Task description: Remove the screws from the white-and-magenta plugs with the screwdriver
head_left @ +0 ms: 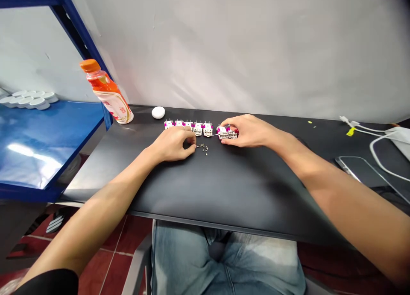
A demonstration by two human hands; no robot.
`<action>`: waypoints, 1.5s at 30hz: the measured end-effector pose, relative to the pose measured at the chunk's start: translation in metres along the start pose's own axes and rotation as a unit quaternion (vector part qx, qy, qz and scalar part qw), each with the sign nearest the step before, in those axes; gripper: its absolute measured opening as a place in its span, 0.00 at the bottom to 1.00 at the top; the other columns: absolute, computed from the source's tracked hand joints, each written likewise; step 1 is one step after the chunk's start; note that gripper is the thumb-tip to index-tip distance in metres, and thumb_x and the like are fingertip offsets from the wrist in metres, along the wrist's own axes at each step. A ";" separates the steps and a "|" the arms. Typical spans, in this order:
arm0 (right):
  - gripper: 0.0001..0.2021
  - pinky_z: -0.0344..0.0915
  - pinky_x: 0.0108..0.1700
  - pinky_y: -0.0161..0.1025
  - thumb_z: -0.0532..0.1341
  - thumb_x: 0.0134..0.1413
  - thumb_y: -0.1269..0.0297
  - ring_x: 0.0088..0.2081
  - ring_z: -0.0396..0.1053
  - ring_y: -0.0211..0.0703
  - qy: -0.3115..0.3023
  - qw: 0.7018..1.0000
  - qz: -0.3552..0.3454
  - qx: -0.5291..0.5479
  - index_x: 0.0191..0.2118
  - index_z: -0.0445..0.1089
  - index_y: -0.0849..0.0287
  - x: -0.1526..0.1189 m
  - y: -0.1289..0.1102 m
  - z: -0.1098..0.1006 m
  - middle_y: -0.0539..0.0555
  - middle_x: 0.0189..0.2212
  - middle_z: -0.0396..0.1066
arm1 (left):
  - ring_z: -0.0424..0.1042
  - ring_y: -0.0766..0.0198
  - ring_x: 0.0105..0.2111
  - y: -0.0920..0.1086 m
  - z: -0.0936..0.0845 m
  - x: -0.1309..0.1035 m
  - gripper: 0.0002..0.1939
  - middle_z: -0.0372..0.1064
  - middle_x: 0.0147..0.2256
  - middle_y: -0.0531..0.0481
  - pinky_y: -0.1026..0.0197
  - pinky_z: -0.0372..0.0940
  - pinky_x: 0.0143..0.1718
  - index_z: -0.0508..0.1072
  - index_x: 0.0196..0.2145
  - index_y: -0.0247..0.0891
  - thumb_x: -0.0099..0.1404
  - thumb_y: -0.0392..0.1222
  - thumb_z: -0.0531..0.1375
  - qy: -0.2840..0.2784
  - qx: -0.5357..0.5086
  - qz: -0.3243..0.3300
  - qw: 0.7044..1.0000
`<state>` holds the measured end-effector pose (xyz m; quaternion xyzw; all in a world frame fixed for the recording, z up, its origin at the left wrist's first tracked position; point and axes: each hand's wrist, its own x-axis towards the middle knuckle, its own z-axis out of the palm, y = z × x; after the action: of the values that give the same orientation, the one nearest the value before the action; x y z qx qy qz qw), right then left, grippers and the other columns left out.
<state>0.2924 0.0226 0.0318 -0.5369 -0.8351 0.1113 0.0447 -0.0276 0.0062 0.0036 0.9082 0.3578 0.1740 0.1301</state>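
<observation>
My left hand (pixel 175 143) rests on the dark tabletop, thumb and forefinger closed together at the edge of a few small loose screws (pixel 202 147). Whatever is between those fingertips is too small to make out. My right hand (pixel 248 130) is curled around a thin screwdriver (pixel 215 135); its metal shaft points left, and a red part shows by the palm. Under that shaft, two white-and-purple plastic modules (pixel 223 133) sit against the fingers. Several similar modules (pixel 208 129) stand in a row to the left, some partly hidden behind my left hand.
An orange-capped bottle (pixel 110 94) and a white round case (pixel 158 112) stand at the back left. On the right lie a phone (pixel 368 171) and white cables (pixel 374 145) with a yellow tag. A grey wall (pixel 256 51) bounds the back; a blue shelf (pixel 25 137) is left.
</observation>
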 end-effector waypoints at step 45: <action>0.15 0.58 0.35 0.48 0.58 0.67 0.66 0.28 0.60 0.45 -0.162 0.961 -0.188 -0.124 0.27 0.69 0.52 -0.094 -0.070 -0.069 0.54 0.32 0.74 | 0.76 0.49 0.55 0.053 0.024 -0.005 0.14 0.86 0.56 0.44 0.47 0.69 0.62 0.84 0.58 0.44 0.79 0.48 0.69 -0.114 -0.175 0.190 0.959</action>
<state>0.2825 -0.0810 0.1190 -0.3461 -0.9244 0.0820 -0.1382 0.0110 -0.0372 0.0002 0.9364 0.1258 0.1509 0.2909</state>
